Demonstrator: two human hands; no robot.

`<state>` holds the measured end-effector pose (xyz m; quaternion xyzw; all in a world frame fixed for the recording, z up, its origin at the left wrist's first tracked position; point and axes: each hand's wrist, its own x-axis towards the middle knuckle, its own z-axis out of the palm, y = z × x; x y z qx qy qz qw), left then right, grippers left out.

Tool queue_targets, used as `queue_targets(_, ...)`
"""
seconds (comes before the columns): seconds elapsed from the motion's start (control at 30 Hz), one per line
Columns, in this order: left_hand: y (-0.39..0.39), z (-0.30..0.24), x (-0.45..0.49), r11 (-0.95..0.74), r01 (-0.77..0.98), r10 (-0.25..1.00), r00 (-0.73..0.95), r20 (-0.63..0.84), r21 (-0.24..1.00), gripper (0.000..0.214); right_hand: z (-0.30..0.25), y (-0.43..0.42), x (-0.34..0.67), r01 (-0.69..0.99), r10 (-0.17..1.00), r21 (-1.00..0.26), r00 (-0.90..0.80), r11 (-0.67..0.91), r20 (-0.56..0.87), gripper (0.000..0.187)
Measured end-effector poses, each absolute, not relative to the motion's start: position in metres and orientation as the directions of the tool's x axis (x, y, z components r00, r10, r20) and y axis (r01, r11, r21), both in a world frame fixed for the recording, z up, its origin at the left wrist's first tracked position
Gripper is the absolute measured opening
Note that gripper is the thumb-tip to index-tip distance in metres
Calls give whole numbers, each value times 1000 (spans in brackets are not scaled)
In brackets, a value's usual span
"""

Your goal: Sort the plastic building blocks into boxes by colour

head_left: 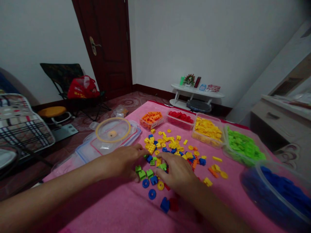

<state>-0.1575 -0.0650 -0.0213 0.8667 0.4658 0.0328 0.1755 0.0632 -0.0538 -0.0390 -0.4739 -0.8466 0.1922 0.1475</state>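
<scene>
Loose plastic building blocks lie in a spread pile on a pink cloth (116,207). My left hand (123,161) reaches in from the left, thumb and fingers apart, beside several green blocks (142,175) and a dark blue block (149,159). My right hand (178,171) is over the near part of the pile, with a green block (163,166) between its thumb and index finger. Just in front of the hands are a blue ring (152,194), a yellow ring (160,185) and a blue block (165,204). Yellow blocks (150,148) fill the pile's far part.
Clear tubs of sorted blocks line the far and right sides: orange (152,119), red (180,119), yellow (208,130), green (245,145) and blue (282,191). Stacked lids (113,129) sit at the left. Beyond are a folding chair (63,71) and a low white table (198,90).
</scene>
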Motion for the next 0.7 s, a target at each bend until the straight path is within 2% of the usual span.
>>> queue_targets(0.1,-67,-32,-151,-488,793,838,543,-59,365,70,-31,-52,45,825,861,-319,-506,466,-52,48)
queue_targets(0.23,-63,-44,-141,-444,758,857,516,-21,478,46,-22,-45,34,856,847,-225,-504,465,-168,38)
queue_targets(0.33,-61,-52,-130,-447,704,866,496,68,553,39,-18,-42,39,854,839,-242,-509,462,-195,35)
queue_targets(0.47,-61,-58,-107,-477,621,843,523,124,622,32,-18,-40,58,848,826,-276,-515,452,-229,45)
queue_targets(0.7,-40,-47,-64,-498,563,811,572,124,659,46,-25,-26,112,870,881,-340,-435,358,-185,38)
